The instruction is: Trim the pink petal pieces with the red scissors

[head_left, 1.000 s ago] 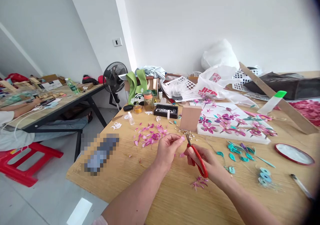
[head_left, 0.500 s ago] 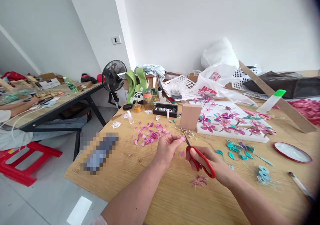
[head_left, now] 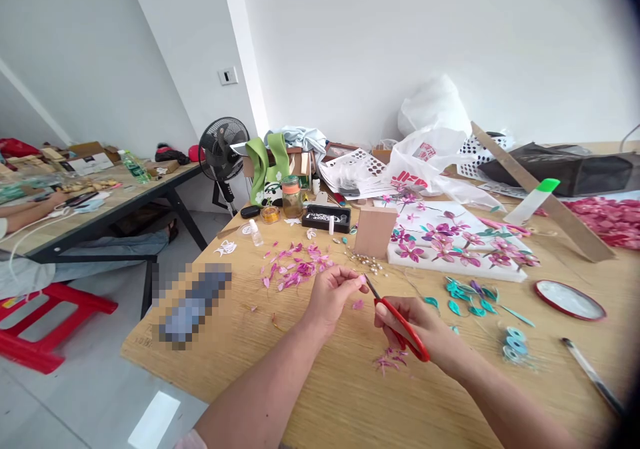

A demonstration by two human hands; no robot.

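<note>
Between thumb and forefinger, my left hand (head_left: 333,296) pinches a small pink petal (head_left: 363,280). Red-handled scissors (head_left: 401,322) are gripped in my right hand (head_left: 415,322), their dark blades pointing up and left at the petal's edge. Whether the blades touch the petal I cannot tell. One loose petal (head_left: 358,304) lies on the wooden table (head_left: 240,382) just below the blades. Under my right hand is a small heap of thin pink trimmings (head_left: 390,361). Beyond my left hand, many pink petals (head_left: 300,264) are scattered about.
A white foam block (head_left: 480,270) bears finished pink flowers (head_left: 443,246), with a wooden block (head_left: 375,232) beside it. Teal leaves (head_left: 470,299), thread spools (head_left: 515,344), a red-rimmed dish (head_left: 570,300) and a pen (head_left: 593,376) lie to the right. A person's arm (head_left: 35,212) rests at the other table.
The view has shifted slightly, so the table items sit a little further left. The scissors have dipped slightly away from the petal; both hands keep their holds.
</note>
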